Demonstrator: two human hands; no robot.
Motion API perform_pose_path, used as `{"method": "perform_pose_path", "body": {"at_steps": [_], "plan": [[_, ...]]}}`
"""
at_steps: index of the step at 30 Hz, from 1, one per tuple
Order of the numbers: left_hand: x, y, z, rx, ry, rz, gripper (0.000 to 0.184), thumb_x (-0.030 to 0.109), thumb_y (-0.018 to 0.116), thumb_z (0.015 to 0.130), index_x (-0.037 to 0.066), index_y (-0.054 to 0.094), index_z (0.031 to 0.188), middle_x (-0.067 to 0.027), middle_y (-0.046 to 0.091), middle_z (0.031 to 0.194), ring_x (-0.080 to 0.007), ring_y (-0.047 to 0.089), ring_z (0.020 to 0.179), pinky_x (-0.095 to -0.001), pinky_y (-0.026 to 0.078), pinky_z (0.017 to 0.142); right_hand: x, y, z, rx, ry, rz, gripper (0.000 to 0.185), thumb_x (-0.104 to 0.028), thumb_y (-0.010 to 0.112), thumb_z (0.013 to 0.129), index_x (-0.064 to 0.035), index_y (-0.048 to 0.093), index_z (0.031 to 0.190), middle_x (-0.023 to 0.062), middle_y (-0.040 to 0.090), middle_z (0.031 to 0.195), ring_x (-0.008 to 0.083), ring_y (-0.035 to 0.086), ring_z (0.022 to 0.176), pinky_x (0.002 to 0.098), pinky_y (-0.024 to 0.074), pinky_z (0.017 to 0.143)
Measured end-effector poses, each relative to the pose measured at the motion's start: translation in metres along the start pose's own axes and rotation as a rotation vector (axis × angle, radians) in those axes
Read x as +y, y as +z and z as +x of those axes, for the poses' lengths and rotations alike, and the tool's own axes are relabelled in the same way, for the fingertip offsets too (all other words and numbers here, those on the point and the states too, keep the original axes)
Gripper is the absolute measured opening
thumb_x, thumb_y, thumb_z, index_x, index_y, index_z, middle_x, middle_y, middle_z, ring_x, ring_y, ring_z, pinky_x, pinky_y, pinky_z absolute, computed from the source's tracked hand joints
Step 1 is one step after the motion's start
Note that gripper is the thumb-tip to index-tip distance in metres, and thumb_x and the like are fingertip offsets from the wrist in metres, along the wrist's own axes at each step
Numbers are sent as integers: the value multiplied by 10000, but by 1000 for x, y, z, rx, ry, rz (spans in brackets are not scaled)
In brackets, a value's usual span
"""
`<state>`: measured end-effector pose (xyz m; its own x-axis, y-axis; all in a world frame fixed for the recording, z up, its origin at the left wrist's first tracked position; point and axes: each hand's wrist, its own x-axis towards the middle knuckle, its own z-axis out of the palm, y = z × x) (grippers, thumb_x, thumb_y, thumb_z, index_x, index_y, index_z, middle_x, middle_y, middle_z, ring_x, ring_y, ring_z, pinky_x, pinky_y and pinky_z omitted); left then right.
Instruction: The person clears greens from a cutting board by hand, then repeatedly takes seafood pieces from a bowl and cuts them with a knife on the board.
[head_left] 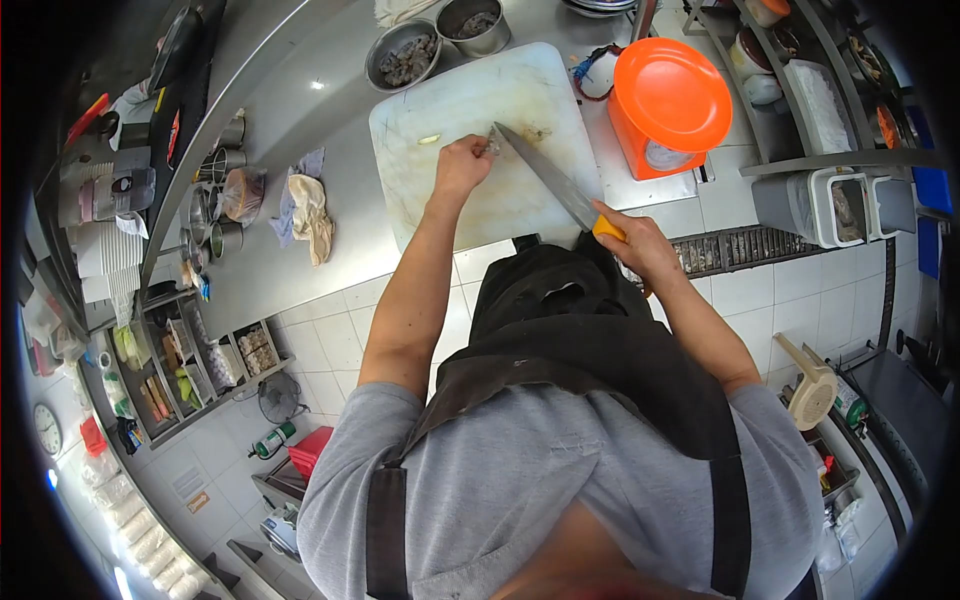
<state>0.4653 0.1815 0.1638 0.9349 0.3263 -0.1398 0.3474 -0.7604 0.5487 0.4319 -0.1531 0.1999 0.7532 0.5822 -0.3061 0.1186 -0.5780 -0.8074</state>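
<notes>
Above the pale board [530,90], the left grip [463,165] pinches 1 grey piece [492,147] at its fingertips; the right grip [645,247] clasps the knife [552,178].

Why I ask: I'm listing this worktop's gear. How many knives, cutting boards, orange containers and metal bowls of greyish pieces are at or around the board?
Knife: 1
Cutting board: 1
Orange container: 1
Metal bowls of greyish pieces: 2
Total: 5

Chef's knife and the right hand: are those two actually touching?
Touching. The head view shows the right hand closed around the yellow handle of the chef's knife, with the blade pointing away from the fingers.
</notes>
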Motion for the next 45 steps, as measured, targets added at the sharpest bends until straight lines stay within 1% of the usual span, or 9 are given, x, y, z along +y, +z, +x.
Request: {"method": "perform_pose_path", "body": {"at_steps": [5, 13, 21, 24, 28, 31, 35, 39, 45], "plan": [[-13, -41, 16, 42, 2, -40, 287, 162, 649, 791, 83, 734, 1053, -99, 725, 862, -171, 683, 795, -296, 535, 764, -10, -8, -2, -16, 57, -2, 564, -186, 673, 869, -219, 500, 1405, 215, 680, 1004, 412, 635, 922, 446, 502, 819], [11, -106, 45, 12, -141, -751, 298, 86, 612, 801, 9, 703, 1074, -20, 673, 857, -105, 544, 701, -253, 431, 621, -7, -3, -2, 27, 15, -17, 561, -162, 688, 859, -220, 515, 1389, 219, 678, 974, 415, 632, 901, 445, 505, 788], [36, -122, 161, -26, 31, -533, 309, 196, 650, 899, 24, 679, 1154, -53, 706, 1037, -125, 635, 922, -278, 494, 747, -15, 4, -5, 118, -11, -121, 580, -130, 701, 833, -231, 524, 1375, 225, 673, 904, 426, 632, 847, 472, 503, 732], [-17, -138, 218, 188, 302, -182, 296, 281, 619, 915, 104, 701, 1138, -63, 726, 1015, -176, 677, 941, -296, 513, 830, -16, 9, -10, 121, 30, -110, 598, -124, 706, 827, -244, 518, 1381, 222, 675, 898, 418, 638, 837, 475, 508, 726], [-50, -151, 238, -17, 147, 417, 306, 295, 625, 842, 141, 714, 1090, -128, 720, 984, -243, 694, 937, -359, 529, 826, -28, 18, -14, 166, 46, -64, 586, -103, 716, 817, -213, 540, 1365, 220, 680, 932, 405, 646, 856, 456, 523, 745], [-55, -125, 228, -139, 191, 429, 274, 209, 589, 845, 148, 719, 1079, -129, 715, 933, -290, 690, 906, -389, 534, 821, -41, 16, -14, 163, 118, -29, 564, -105, 730, 825, -180, 554, 1356, 238, 667, 1027, 400, 647, 936, 414, 533, 790], [-48, -97, 212, -161, 411, 482, 337, 69, 556, 834, 185, 691, 1120, -120, 611, 1214, -311, 614, 1070, -384, 503, 930, -46, 13, -15, 154, 152, -49, 560, -114, 737, 821, -193, 565, 1348, 227, 666, 1047, 398, 644, 951, 414, 529, 799], [-44, -100, 213, -203, 360, 555, 368, 46, 573, 810, 189, 677, 1133, -116, 550, 1306, -316, 565, 1156, -389, 481, 979, -46, 10, -13, 136, 161, -63, 561, -122, 736, 823, -199, 562, 1351, 227, 673, 1015, 399, 647, 929, 423, 528, 789], [-49, -120, 196, 44, 476, 397, 311, 117, 636, 821, 166, 679, 1125, -119, 619, 1240, -300, 624, 1089, -375, 498, 949, -38, 14, -22, 169, 22, -141, 573, -99, 697, 832, -208, 531, 1370, 182, 673, 920, 383, 648, 822, 446, 524, 728]]}}
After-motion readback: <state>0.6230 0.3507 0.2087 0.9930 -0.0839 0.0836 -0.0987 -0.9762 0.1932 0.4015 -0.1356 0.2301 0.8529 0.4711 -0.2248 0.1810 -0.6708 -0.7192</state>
